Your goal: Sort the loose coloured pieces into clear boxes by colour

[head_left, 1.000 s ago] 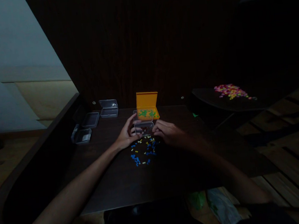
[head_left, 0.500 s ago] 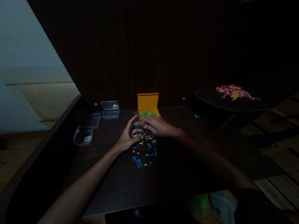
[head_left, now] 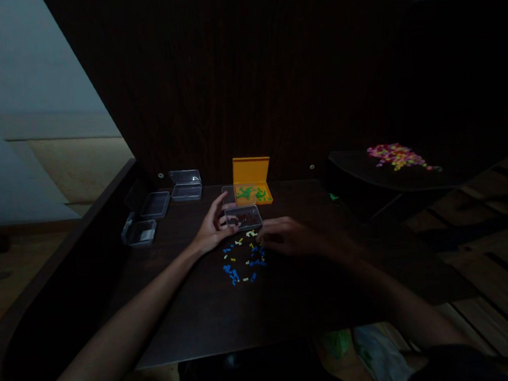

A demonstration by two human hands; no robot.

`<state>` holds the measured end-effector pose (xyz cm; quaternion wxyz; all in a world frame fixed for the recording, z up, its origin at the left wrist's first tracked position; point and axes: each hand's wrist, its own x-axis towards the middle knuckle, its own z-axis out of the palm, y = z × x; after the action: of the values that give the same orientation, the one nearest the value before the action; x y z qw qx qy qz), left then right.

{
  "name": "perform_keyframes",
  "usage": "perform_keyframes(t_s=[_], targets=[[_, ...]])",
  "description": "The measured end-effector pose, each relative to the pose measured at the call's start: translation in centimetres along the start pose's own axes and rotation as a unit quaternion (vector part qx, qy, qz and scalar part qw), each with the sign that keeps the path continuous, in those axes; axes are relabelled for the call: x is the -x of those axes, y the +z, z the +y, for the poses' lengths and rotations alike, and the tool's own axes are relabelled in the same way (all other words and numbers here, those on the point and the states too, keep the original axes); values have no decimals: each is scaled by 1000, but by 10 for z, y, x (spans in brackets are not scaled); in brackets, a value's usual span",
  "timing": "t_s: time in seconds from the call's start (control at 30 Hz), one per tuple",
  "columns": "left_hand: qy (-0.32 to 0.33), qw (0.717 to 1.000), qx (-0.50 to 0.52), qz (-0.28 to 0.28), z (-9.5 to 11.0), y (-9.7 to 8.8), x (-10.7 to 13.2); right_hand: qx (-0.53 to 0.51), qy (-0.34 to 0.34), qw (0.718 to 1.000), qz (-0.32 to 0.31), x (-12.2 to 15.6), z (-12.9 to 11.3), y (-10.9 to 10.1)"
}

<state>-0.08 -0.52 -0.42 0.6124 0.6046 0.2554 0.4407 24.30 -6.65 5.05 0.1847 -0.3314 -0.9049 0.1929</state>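
My left hand [head_left: 215,226] grips the left side of a clear plastic box [head_left: 257,223], its lid raised at the back. Small dark reddish pieces [head_left: 250,218] lie inside that box. Directly behind it stands an open yellow-orange box [head_left: 251,170] with small green pieces [head_left: 254,194] in it. My right hand [head_left: 282,236] is at the right edge of a scatter of small blue pieces [head_left: 231,273] and pale yellow pieces [head_left: 246,279] on the dark table. Its fingers are bent together and smeared by motion; whether they pinch a piece is hidden.
Several open clear boxes stand at the table's left, one at the back [head_left: 187,190] and one nearer [head_left: 143,233]. A pile of pink, red and yellow bits [head_left: 397,156] lies on a dark raised shelf [head_left: 354,167] to the right. A tall dark panel [head_left: 243,67] closes off the back.
My right hand has moved from over the clear box toward me and right, down to the scattered pieces. My left hand and the box have shifted slightly left.
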Motion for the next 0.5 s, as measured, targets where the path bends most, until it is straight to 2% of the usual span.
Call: perform_keyframes(t_s=[0.17,0.5], targets=[[-3,1000,4,1,1,-1,0,16,37,996,-73,21,-5,20],[9,1000,-1,-3,0,-3,0,36,47,995,-74,27,-7,30]])
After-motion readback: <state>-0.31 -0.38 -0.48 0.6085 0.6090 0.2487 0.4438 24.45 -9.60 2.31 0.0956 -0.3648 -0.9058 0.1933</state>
